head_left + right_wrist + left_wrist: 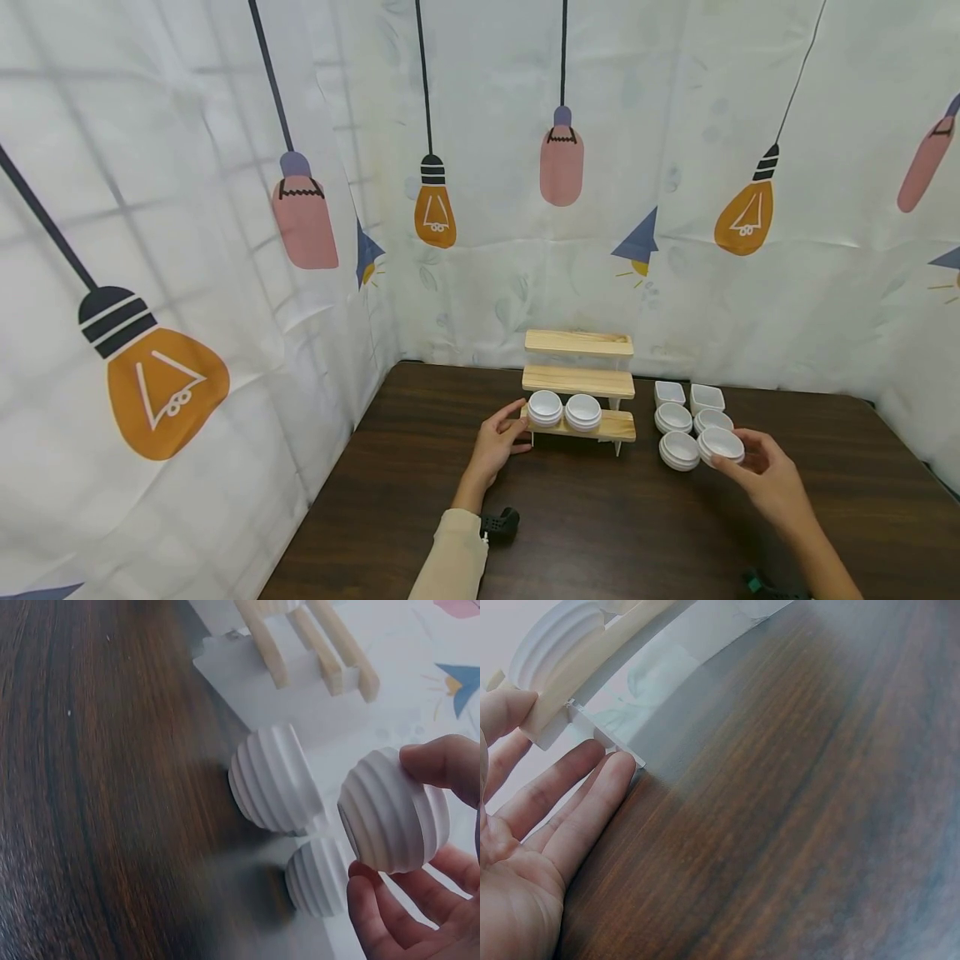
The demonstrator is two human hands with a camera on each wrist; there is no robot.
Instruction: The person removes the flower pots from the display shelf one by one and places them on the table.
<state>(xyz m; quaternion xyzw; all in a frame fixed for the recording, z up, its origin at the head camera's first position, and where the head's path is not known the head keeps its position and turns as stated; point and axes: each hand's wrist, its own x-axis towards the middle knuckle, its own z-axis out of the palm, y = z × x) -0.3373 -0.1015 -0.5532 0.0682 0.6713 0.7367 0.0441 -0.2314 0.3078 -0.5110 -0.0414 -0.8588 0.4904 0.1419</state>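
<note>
On the bottom tier of a three-tier wooden stand (577, 381) sit two white ribbed bowls, a left one (544, 407) and a right one (582, 411). My left hand (495, 443) grips the left end of that tier. In the left wrist view, thumb and a finger pinch the board (581, 679), while other fingertips lie by the clear leg (604, 733). With thumb and fingers, my right hand (768, 479) holds another white ribbed bowl (390, 814), raised and apart from the table in the right wrist view. Beside it stands a matching bowl (678, 451).
Behind the held bowl are two more round bowls, a left one (672, 417) and a right one (712, 420). Farther back stand two square white dishes, a left one (669, 392) and a right one (707, 397). A printed curtain (480, 283) borders the dark wooden table (600, 517).
</note>
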